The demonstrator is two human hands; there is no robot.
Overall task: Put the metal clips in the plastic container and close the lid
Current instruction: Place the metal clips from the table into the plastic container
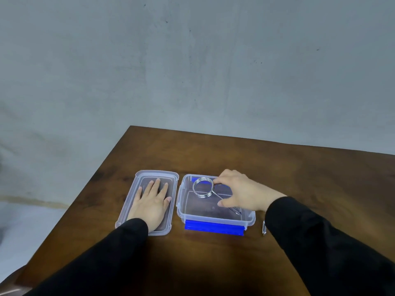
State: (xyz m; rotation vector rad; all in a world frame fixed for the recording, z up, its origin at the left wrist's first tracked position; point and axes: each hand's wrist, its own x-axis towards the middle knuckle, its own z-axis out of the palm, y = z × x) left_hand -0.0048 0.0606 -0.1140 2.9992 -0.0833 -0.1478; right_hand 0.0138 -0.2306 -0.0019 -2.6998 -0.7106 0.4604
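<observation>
A clear plastic container (pixel 181 208) with blue latches stands open on the wooden table. A coiled metal clip (pixel 203 187) with two long handles sits inside it. My right hand (pixel 237 191) is over the container's right half, fingers pinched on the clip's handles. The clear lid (pixel 141 178) lies flat to the left of the container. My left hand (pixel 152 201) rests palm down on the lid, fingers spread. Part of another metal clip (pixel 264 227) shows on the table right of the container, mostly hidden by my right sleeve.
The brown table (pixel 299 171) ends at a left edge just beyond the lid and at a far edge behind the container. A grey wall (pixel 192 60) stands behind.
</observation>
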